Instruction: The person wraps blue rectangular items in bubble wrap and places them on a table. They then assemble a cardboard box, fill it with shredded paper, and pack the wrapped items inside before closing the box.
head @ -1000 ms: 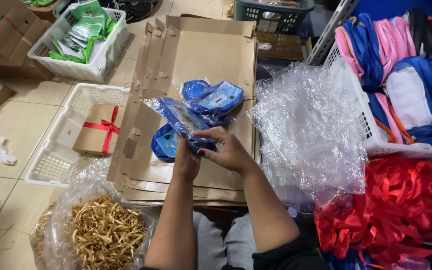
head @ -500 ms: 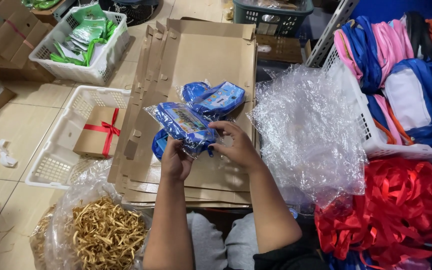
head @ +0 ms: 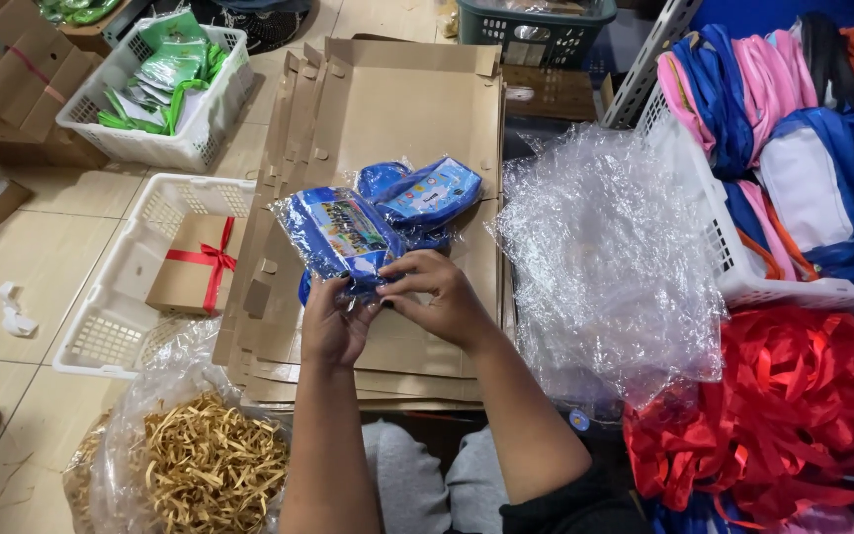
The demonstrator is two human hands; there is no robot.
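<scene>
Both hands hold a blue pouch wrapped in clear plastic [head: 336, 235] above a stack of flat cardboard sheets [head: 402, 109]. My left hand [head: 333, 321] grips its near end from below. My right hand [head: 437, 297] pinches the same end from the right. Just behind, more blue wrapped pouches [head: 425, 196] lie on the cardboard.
A white basket [head: 101, 326] at left holds a brown gift box with red ribbon [head: 195, 265]. A bag of gold paper shreds [head: 212, 470] sits near left. Crumpled clear plastic bags [head: 610, 257], red ribbons [head: 793, 415], and a basket of coloured bags [head: 793, 129] fill the right.
The wrapped pouch has been lifted and turned flatter, its picture side up. Both hands shifted to its near end.
</scene>
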